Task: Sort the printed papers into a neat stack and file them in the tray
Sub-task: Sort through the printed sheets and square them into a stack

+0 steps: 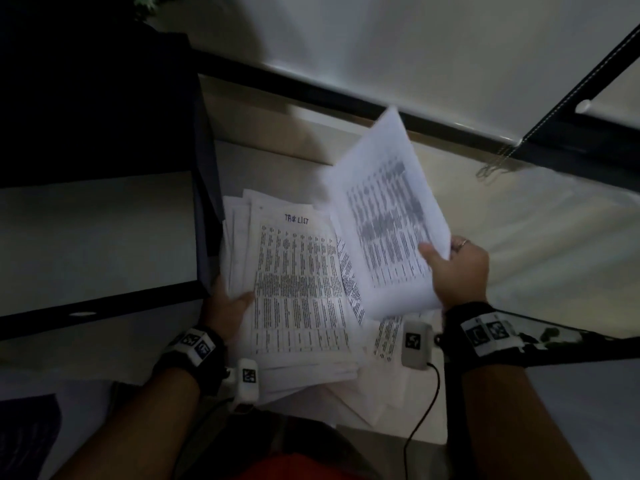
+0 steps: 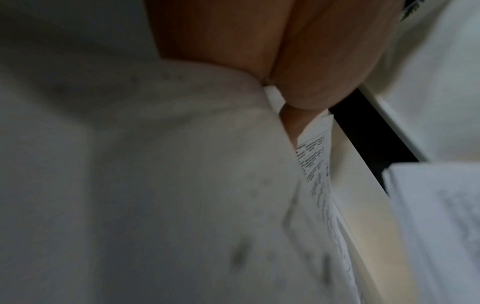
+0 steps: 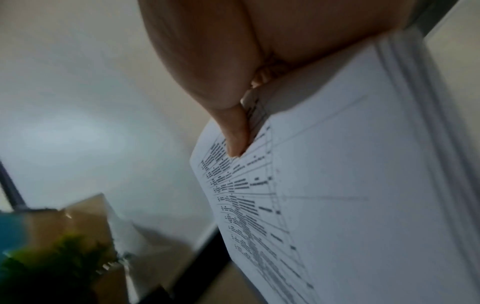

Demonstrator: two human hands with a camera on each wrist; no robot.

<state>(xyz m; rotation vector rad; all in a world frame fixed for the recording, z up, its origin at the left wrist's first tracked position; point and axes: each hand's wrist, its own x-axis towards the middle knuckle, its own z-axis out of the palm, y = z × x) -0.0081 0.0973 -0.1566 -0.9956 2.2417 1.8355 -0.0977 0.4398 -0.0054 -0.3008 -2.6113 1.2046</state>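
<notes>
Right hand [image 1: 457, 271]: my thumb is clamped on a lifted bundle of sheets [image 1: 388, 216], raised so I can lay it square on the rest.
Left hand [image 1: 227, 306]: grips the left edge of the loose pile [image 1: 298, 282] on the counter [image 1: 536, 237], steadying it.
Tray: I cannot make one out; a dark box [image 1: 104, 116] stands at far left.
Print: blurred, apart from the "TASK LIST" heading.

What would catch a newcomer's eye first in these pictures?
The messy pile of printed papers in the middle, its top sheet headed "Task List", held at its left edge by the left hand. Next, the blurred bundle of sheets lifted at a tilt on the right, pinched by the right hand.
</notes>
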